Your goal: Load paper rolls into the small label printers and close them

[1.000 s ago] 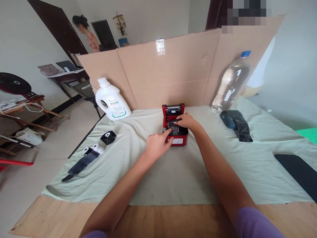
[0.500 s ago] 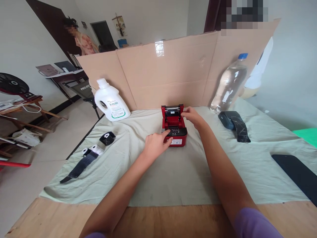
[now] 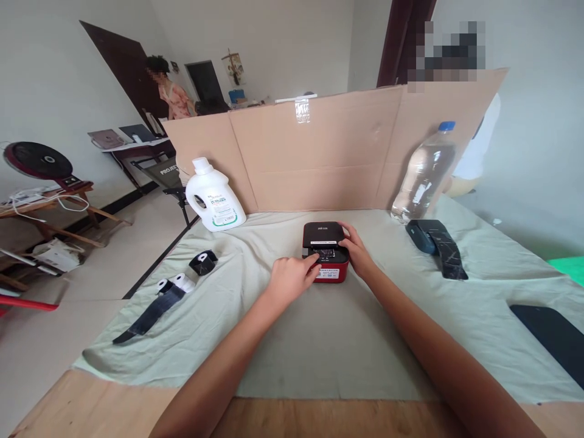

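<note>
A small red and black label printer (image 3: 325, 273) stands on the cloth in front of me, its black lid (image 3: 323, 232) down. A short piece of black paper (image 3: 324, 253) shows at the slot in front of the lid. From the left, my left hand (image 3: 295, 281) grips the printer's front edge, its index finger on the paper and its thumb low on the front face. My right hand (image 3: 356, 248) is wrapped round the lid's right side, thumb at the front corner and fingers toward the back.
Paper rolls (image 3: 203, 263) and a black strip (image 3: 150, 313) lie left. A white jug (image 3: 216, 198) and a water bottle (image 3: 422, 176) lean against the cardboard screen (image 3: 314, 164). Right are a dark device (image 3: 422, 237) with a black strip and a phone (image 3: 550, 340). Two people are beyond.
The printer's lid has swung down from standing open to lying over the body. My right hand came forward and down with it. My left hand stays at the printer's front. The view tilted up slightly.
</note>
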### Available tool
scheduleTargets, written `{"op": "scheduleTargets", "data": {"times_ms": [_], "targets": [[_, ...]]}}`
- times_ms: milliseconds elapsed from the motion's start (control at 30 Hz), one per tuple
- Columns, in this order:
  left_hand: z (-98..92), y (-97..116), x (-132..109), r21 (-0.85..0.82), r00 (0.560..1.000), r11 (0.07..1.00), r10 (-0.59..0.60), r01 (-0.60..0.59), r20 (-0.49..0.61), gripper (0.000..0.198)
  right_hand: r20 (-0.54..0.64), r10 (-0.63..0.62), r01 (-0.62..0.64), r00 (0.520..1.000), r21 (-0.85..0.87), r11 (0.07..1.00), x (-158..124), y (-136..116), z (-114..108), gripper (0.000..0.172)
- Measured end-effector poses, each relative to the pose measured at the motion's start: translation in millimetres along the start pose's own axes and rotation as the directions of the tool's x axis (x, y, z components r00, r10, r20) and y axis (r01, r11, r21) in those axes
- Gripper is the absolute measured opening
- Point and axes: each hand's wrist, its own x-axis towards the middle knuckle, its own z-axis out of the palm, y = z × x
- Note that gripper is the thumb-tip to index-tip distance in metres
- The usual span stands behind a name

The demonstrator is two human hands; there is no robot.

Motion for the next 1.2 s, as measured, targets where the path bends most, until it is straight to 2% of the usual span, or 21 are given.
{"op": "scheduleTargets", "data": {"times_ms": [100,167,267,500,733,867,933,967,1000,1033,1067,1100,1133,1167,1200], "targets": [[-0.3,-6,2,-0.041,1.0,0.999,-0.022,0.021,-0.017,0.042,-0.019,0.048,-0.045,0.999,0.125,0.991,-7,8,2,0.073],[-1.2,-12,5,-0.082,0.997,0.994,-0.071,0.07,-0.007,0.053,-0.025,0.072,-0.066,0.997,0.176,0.982,-8,12,5,0.075],[-1.4,-22,8,-0.154,0.993,0.982,-0.108,0.114,0.048,0.066,-0.014,0.069,-0.064,0.998,0.213,0.975,-8,19,7,0.068],[5.0,-34,12,-0.394,0.99,0.908,-0.124,0.141,0.069,0.065,0.014,0.008,-0.011,1.0,0.264,0.964,-9,24,6,0.055],[11.5,-38,17,-0.467,0.985,0.869,-0.124,0.166,0.119,0.061,-0.012,0.003,0.0,1.0,0.243,0.97,-3,26,1,0.058],[23.5,-44,17,-0.511,0.993,0.852,-0.074,0.109,0.088,0.056,-0.024,-0.051,0.055,0.998,0.212,0.976,-9,30,1,0.053],[27.0,-61,15,-0.532,0.997,0.843,-0.075,0.075,0.021,0.051,-0.023,-0.059,0.062,0.998,0.216,0.974,-12,31,1,0.052],[27.2,-75,14,-0.518,0.993,0.852,-0.115,0.082,-0.032,0.05,-0.021,-0.057,0.06,0.998,0.225,0.972,-13,32,1,0.052],[26.2,-94,12,-0.479,0.976,0.869,-0.193,0.124,-0.099,0.05,-0.018,-0.054,0.057,0.998,0.236,0.97,-14,32,1,0.053],[24.4,-115,9,-0.403,0.941,0.892,-0.293,0.204,-0.172,0.05,-0.014,-0.052,0.054,0.999,0.246,0.968,-15,33,1,0.054],[21.9,-139,6,-0.279,0.894,0.906,-0.384,0.318,-0.231,0.05,-0.013,-0.052,0.053,0.999,0.253,0.966,-15,33,0,0.054],[19.3,-165,3,-0.122,0.839,0.878,-0.477,0.462,-0.26,0.052,-0.014,-0.053,0.055,0.999,0.257,0.965,-15,34,0,0.054],[16.9,-190,0,0.018,0.775,0.794,-0.589,0.608,-0.23,0.057,-0.017,-0.054,0.057,0.998,0.257,0.965,-14,34,0,0.054],[14.9,-214,-3,0.105,0.689,0.682,-0.704,0.724,-0.173,0.061,-0.02,-0.056,0.059,0.998,0.255,0.965,-14,34,-1,0.054],[13.4,-235,-5,0.158,0.663,0.647,-0.745,0.746,-0.075,0.059,-0.022,-0.057,0.06,0.998,0.25,0.966,-14,34,-1,0.054]]}}
